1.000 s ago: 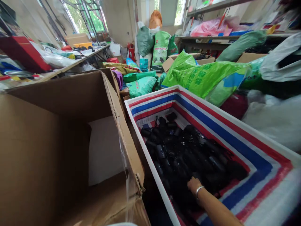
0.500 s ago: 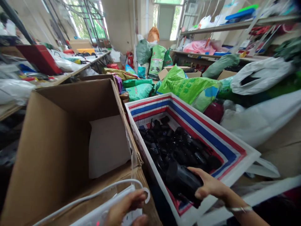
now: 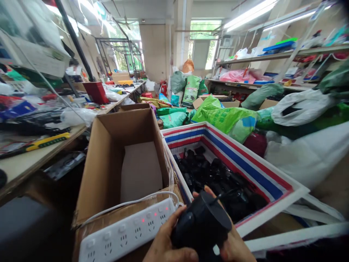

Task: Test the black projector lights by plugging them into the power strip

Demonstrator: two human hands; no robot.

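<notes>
A black cylindrical device (image 3: pixel 200 225) with a thin cord at one end is close in front of me. My left hand (image 3: pixel 167 242) is wrapped around its left side, thumb along the bottom. On the other side my right hand (image 3: pixel 231 245) grips it too, partly hidden behind the cylinder. Several similar black devices with cords (image 3: pixel 218 178) lie heaped in a white-framed bin (image 3: pixel 240 160) lined with red, white and blue striped cloth. A white power strip (image 3: pixel 128 233) with lit red lights rests on a carton flap, left of my left hand.
A large cardboard box (image 3: pixel 100 167) stands open beside the bin, a pale sheet (image 3: pixel 141 171) inside it. At left, a cluttered workbench (image 3: pixel 54 149) carries a yellow-and-black tool (image 3: pixel 47 141). Green sacks (image 3: pixel 223 112) and white bags (image 3: pixel 321 149) crowd behind and right of the bin.
My right hand has lifted the black device out of the bin toward me. My left hand has moved from over the power strip onto the device. The view has tilted up and shifted left.
</notes>
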